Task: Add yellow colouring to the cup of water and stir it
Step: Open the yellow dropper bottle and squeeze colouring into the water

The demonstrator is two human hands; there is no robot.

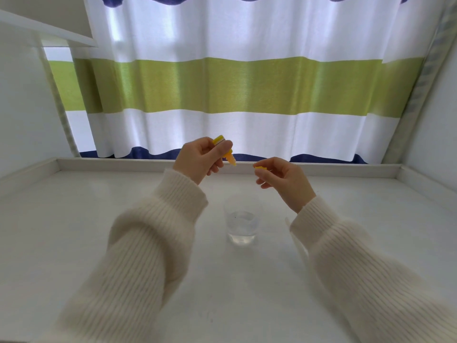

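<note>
Fingers of my left hand [201, 160] are hiding most of the small yellow plastic dropper bottle [223, 151] that I am gripping, so only its flat base and its tilted nozzle are showing. A band of label is peeking out near the base, but I am finding its print too small to read. My right hand [282, 178] is pinching the small yellow screw cap [259, 168] between thumb and fingertips, and only a sliver of that cap is showing. I am holding both hands in the air, near each other but not touching, above the far part of the white counter [99, 206] and short of its raised back edge. One clear plastic cup of water [242, 220] is standing upright on the counter, midway between its left and right edges, below and between my hands; its rim is blurring into the pale surface. A thin pale stick [295, 237] is lying on the counter just right of the cup, partly tucked under my cream ribbed sleeve [358, 268], so I cannot tell what it is. I am counting one bottle, one cap, one cup. A striped white, green and blue curtain [235, 87] is hanging behind the back edge.
</note>
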